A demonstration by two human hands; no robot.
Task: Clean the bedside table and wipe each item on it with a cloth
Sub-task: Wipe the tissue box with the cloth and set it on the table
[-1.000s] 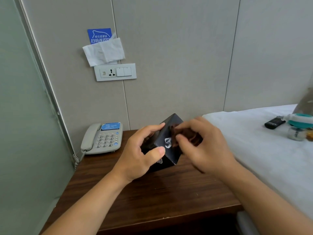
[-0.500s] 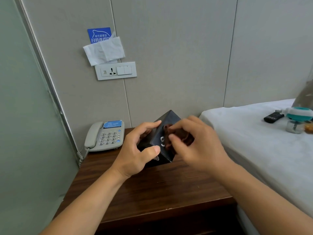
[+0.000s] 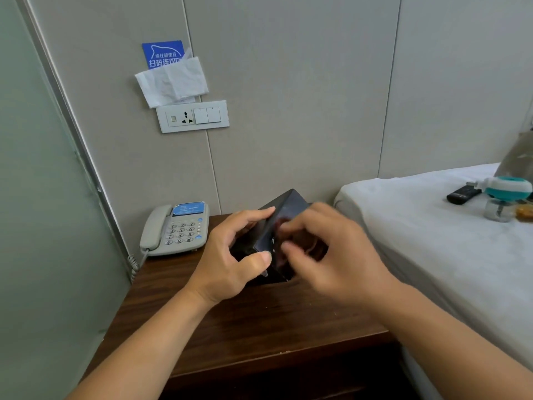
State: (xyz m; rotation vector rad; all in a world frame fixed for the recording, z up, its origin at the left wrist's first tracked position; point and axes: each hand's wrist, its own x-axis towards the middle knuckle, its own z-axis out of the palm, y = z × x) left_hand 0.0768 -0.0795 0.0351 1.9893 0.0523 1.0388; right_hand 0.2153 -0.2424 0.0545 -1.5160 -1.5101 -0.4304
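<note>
A black glossy box is tilted on one corner over the dark wooden bedside table. My left hand grips the box's left side, thumb on the front face and fingers over the top edge. My right hand is blurred and presses a small dark brown cloth against the box's right face; most of the cloth is hidden under my fingers. A grey-white telephone stands at the table's back left corner.
A bed with a white sheet borders the table on the right; on it lie a black remote, a teal-capped clear bottle and a bag. The wall behind carries a socket panel and a tissue. A frosted glass partition closes the left.
My right hand has kept rubbing the cloth over the box's right face and is now motion-blurred. The left hand keeps the same hold on the tilted box.
</note>
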